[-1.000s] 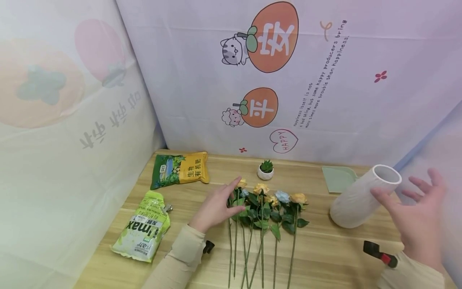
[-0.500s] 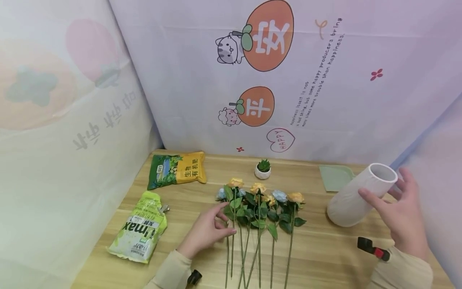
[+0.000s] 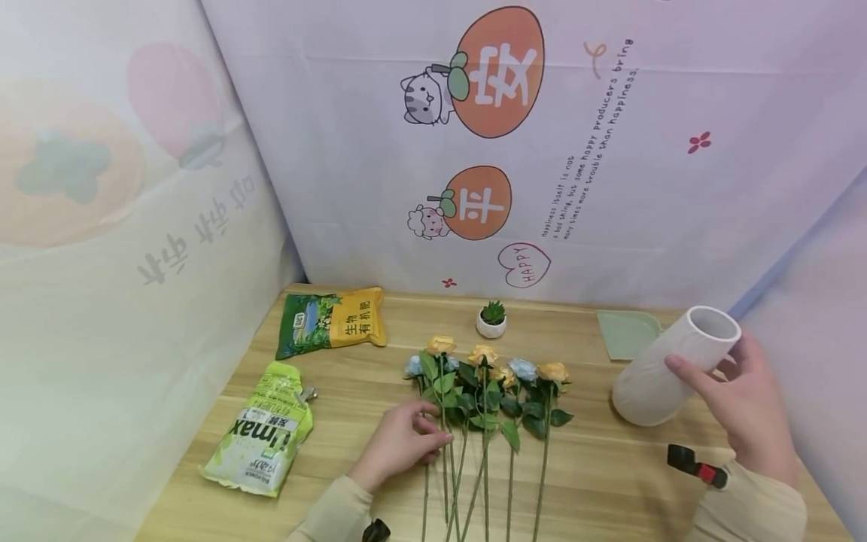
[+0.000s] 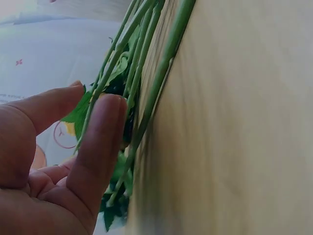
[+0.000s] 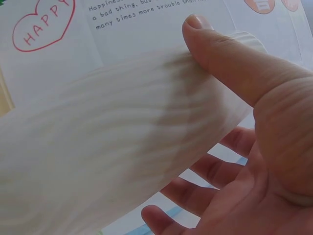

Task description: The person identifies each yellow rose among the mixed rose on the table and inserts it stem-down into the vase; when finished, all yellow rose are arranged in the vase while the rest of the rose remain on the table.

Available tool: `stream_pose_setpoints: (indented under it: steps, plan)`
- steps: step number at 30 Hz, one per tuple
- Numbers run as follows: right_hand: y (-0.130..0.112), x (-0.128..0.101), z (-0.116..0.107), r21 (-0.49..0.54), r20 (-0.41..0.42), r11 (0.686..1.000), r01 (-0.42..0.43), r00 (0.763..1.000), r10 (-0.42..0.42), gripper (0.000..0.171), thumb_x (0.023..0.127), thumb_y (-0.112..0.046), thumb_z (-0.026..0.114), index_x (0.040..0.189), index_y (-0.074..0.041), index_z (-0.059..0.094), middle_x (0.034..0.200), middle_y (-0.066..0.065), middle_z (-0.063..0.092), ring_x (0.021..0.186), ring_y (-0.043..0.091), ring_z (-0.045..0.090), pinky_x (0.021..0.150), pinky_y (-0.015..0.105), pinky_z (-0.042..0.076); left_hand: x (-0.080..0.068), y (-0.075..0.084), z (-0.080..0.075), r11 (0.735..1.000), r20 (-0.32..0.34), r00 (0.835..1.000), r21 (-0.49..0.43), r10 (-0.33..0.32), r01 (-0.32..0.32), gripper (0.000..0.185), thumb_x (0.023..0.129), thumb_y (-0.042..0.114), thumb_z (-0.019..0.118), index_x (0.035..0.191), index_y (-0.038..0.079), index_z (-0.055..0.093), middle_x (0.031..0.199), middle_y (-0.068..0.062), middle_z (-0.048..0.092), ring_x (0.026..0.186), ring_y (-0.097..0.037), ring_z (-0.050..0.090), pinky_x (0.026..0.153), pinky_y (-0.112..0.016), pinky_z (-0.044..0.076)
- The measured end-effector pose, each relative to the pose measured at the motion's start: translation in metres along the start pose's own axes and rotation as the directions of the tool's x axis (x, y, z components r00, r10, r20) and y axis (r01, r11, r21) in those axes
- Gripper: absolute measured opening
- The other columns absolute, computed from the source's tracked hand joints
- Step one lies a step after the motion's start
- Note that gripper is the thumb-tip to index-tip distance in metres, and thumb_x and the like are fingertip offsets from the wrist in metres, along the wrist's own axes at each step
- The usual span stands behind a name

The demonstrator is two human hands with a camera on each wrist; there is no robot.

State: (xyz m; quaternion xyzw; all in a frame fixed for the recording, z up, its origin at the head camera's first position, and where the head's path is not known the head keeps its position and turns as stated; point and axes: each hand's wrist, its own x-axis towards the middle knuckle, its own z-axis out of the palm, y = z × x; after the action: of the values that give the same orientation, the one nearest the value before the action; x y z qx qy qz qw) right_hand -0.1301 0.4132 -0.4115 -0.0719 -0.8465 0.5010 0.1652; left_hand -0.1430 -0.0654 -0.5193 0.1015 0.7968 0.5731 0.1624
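Several yellow and blue roses [image 3: 482,354] with long green stems lie side by side on the wooden table. My left hand [image 3: 401,443] is at the left of the row, thumb and forefinger pinching the stem of a yellow rose [image 3: 441,345]. In the left wrist view, that green stem [image 4: 100,87] passes between the thumb and forefinger of my left hand [image 4: 58,152]. A tall white ribbed vase [image 3: 660,376] leans to the right, and my right hand [image 3: 752,406] grips it near its mouth. The right wrist view shows the thumb over the vase [image 5: 112,132] and the fingers curled beneath.
A green and yellow bag [image 3: 332,322] lies at the back left, with a lime-green clipped bag [image 3: 264,433] nearer. A small potted succulent [image 3: 492,320] stands behind the roses. A pale green scoop [image 3: 626,335] lies behind the vase. Printed cloth walls [image 3: 352,150] enclose the table.
My left hand has drawn back from the flower heads to the stems and taken hold of one, whose lower end shifted right. My right hand has come in and closed on the vase.
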Motion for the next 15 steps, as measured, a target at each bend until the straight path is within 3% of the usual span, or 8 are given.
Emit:
stream_pose_setpoints:
  steps: [7,15]
  plan:
    - [-0.0007,-0.0001,0.0008,-0.002,0.013,1.000,-0.007,1.000,0.007,0.081,0.097,-0.015,0.083,0.166,-0.028,0.041,0.151,-0.008,0.051,0.119,-0.004,0.055,0.085,0.005,0.047,0.0008,-0.0017,0.0059,0.992,0.024,0.999,-0.113,-0.045,0.048,0.048,0.091,0.012,0.087,0.131,-0.004,0.065,0.090,-0.006,0.076,0.066,-0.021,0.075,0.062,-0.035,0.066]
    - [0.0000,-0.0007,-0.0006,0.039,0.030,0.999,0.002,1.000,-0.003,0.076,0.097,-0.011,0.082,0.163,-0.027,0.046,0.145,-0.010,0.055,0.121,-0.002,0.055,0.085,0.005,0.047,0.0003,0.0013,0.0076,0.965,0.028,0.995,-0.245,-0.091,0.095,0.045,0.095,0.005,0.082,0.134,-0.001,0.063,0.100,-0.013,0.075,0.071,-0.023,0.076,0.065,-0.039,0.067]
